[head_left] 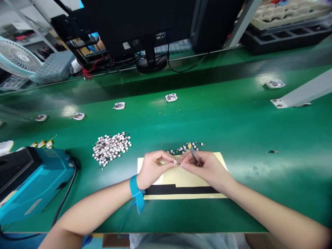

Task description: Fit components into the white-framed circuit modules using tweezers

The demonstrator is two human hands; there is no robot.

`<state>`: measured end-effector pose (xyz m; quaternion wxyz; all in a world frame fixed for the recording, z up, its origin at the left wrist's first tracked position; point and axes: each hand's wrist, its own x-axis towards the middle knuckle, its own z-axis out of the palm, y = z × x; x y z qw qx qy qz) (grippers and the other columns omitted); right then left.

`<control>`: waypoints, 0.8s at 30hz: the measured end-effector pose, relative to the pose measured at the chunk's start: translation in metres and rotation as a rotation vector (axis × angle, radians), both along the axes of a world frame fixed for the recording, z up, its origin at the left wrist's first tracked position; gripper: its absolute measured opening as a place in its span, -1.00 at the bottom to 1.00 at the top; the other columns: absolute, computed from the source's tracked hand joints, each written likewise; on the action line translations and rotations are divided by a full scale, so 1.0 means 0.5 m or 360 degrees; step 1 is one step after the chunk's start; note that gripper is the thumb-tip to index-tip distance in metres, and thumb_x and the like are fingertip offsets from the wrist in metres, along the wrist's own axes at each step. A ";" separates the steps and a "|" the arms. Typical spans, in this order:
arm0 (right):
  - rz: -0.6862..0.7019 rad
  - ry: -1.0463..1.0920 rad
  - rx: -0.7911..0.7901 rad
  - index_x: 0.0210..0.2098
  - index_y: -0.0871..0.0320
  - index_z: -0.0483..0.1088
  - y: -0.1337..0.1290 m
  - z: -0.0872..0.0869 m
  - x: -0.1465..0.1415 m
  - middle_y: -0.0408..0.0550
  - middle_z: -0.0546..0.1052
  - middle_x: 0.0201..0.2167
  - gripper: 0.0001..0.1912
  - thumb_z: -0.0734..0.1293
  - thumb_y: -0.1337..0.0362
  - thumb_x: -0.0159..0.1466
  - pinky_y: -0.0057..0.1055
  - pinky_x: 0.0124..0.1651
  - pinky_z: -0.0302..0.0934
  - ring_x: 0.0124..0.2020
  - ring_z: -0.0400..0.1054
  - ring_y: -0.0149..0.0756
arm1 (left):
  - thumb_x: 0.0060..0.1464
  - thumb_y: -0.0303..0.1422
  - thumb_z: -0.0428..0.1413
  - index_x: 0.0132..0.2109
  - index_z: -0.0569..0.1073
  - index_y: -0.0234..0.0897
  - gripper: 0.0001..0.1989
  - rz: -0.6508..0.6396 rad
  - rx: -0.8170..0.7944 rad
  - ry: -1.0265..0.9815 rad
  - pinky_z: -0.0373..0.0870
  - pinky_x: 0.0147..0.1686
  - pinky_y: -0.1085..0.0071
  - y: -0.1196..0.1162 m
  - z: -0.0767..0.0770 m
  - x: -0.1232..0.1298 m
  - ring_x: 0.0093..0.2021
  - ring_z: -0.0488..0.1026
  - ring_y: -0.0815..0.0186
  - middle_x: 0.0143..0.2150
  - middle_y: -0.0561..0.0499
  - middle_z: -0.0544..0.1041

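My left hand (pixel 155 167), with a blue strap (pixel 137 193) at its wrist, pinches a small white square part (pixel 175 162) with a thin dark lead. My right hand (pixel 204 167) holds tweezers (pixel 194 155) across its palm, pointing up and away. Its thumb and index fingertips meet close beside the white part; whether they also grip it I cannot tell. Beneath both hands lies a pale yellow sheet (pixel 186 180) with a black strip (pixel 160 189) along its near side. Several similar small parts (pixel 183 148) lie just beyond my fingers.
A heap of small white parts (pixel 110 148) sits to the left on the green bench (pixel 241 128). A blue-and-black machine (pixel 38 183) with a cable stands at far left. White-rimmed units (pixel 171 98) are spaced across the back. A monitor (pixel 145 24) and a slanted metal post (pixel 306 90) stand beyond.
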<state>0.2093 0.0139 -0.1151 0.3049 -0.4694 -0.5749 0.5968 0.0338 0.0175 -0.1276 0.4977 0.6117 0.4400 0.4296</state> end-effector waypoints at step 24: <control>-0.0064 0.0337 -0.0457 -0.63 0.22 0.23 0.005 -0.010 -0.008 -0.17 0.33 -0.58 -0.68 0.45 0.20 -0.07 -0.48 -0.40 0.05 -0.49 0.20 -0.40 | -0.16 -0.53 0.21 -0.47 0.47 -0.34 -0.93 -0.0102 0.0367 0.0073 0.41 -0.38 0.51 -0.009 -0.001 -0.001 -0.42 0.45 0.39 -0.45 -0.01 0.51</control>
